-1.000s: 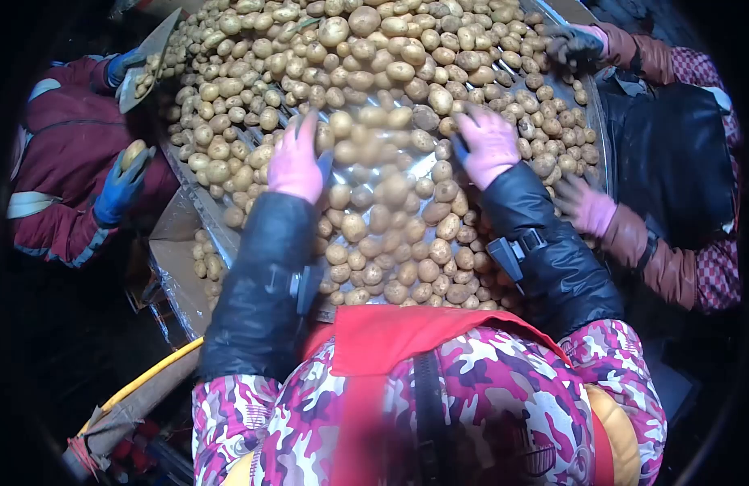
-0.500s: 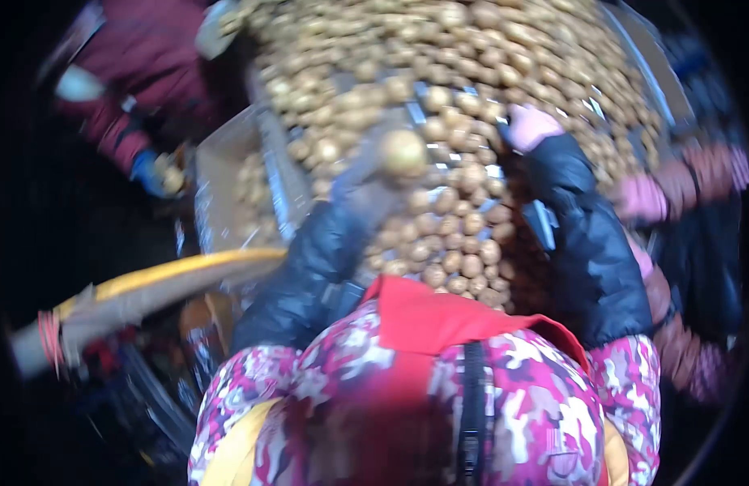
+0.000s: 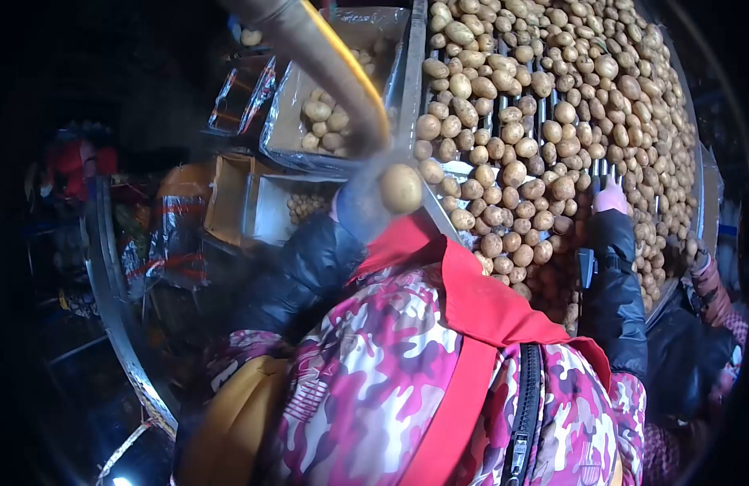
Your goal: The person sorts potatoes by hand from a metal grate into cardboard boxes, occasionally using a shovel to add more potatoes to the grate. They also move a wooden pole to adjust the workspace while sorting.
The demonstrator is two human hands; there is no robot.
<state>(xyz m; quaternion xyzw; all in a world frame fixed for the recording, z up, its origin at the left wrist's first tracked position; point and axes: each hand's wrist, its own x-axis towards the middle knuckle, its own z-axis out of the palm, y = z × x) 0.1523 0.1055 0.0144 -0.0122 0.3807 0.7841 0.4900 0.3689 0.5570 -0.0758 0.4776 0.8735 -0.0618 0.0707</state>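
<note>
My left hand (image 3: 360,204), in a grey-blue glove blurred by motion, holds a large potato (image 3: 401,189) just left of the conveyor's metal side rail (image 3: 411,89). My right hand (image 3: 610,199), in a pink glove, reaches over the potatoes on the roller conveyor. Its fingers look stretched out and apart, close to bare rollers (image 3: 601,168), and no potato shows in it. Loose potatoes (image 3: 512,174) lie thickly around and beyond that hand.
A plastic-lined cardboard box (image 3: 289,121) with potatoes stands left of the conveyor. Nearer me is a smaller box (image 3: 269,217) holding small potatoes. A yellow-edged curved bar (image 3: 334,57) crosses above the boxes. Another person's sleeve (image 3: 709,285) is at the right edge.
The view has swung left, bringing the boxes nearer the middle. My left hand, still with the potato, has gone from over the conveyor to its left side. My right hand remains over the potatoes.
</note>
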